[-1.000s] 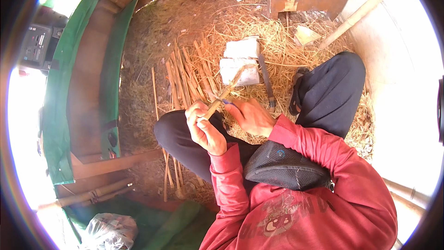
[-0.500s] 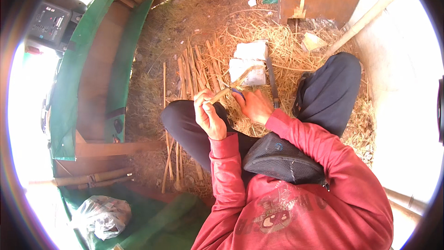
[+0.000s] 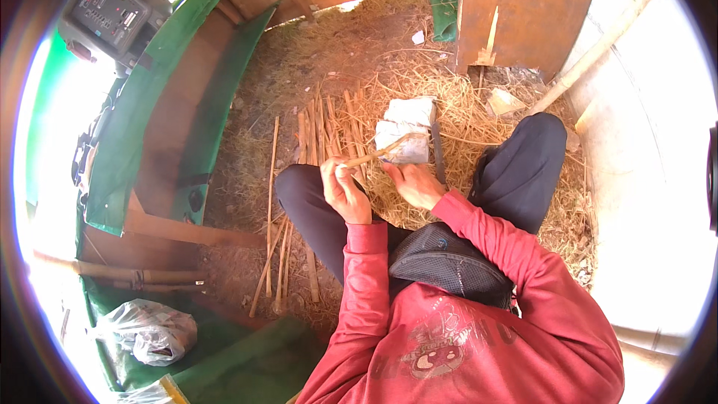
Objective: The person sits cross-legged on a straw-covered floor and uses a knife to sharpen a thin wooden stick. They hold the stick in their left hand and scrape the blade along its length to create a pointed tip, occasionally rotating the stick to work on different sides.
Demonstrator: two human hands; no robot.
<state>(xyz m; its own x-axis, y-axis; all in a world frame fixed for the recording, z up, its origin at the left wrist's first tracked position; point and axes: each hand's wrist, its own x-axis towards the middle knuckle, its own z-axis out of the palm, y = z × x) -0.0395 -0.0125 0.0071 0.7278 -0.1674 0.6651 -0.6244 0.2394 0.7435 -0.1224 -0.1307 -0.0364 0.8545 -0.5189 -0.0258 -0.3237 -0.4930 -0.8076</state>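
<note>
I'm watching the left hand (image 3: 345,193) pinching a thin bamboo strip (image 3: 376,155) while the right hand (image 3: 413,183) is gripping its far part — bending harder could snap it.

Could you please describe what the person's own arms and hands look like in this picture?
Both arms are covered by long red sleeves that end at the wrists, part of a red top with a printed picture on the chest. The left hand and the right hand are bare: no gloves show, and no rings or watch can be made out.
</note>
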